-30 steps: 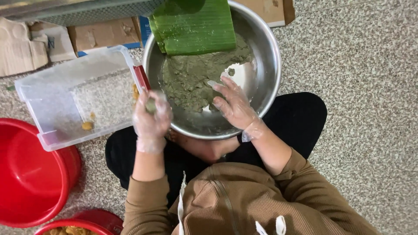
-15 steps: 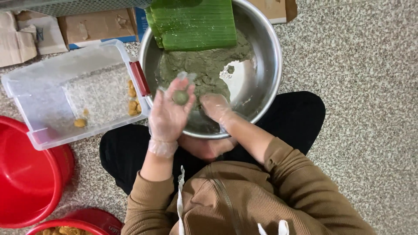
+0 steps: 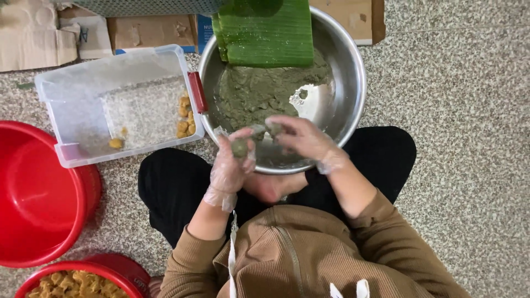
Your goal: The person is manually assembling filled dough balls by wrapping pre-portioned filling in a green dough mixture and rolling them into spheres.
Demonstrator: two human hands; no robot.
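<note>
Right now the left hand (image 3: 232, 163) cups a green dough ball (image 3: 239, 148) while the right hand (image 3: 301, 138) pinches dough over the steel bowl (image 3: 353, 83); shaping it round looks next

The bowl (image 3: 353, 83) is shiny metal holding matt, rough green dough (image 3: 254, 94). At nine o'clock, a clear plastic tub (image 3: 83, 94); beyond it, a glossy red plastic basin (image 3: 38, 193). Thin, filmy gloves cover both hands. The floor (image 3: 469, 138) is speckled stone.

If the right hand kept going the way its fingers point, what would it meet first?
The right hand points at the left hand; it would likely meet the green dough ball there first, though depth is unclear.
</note>
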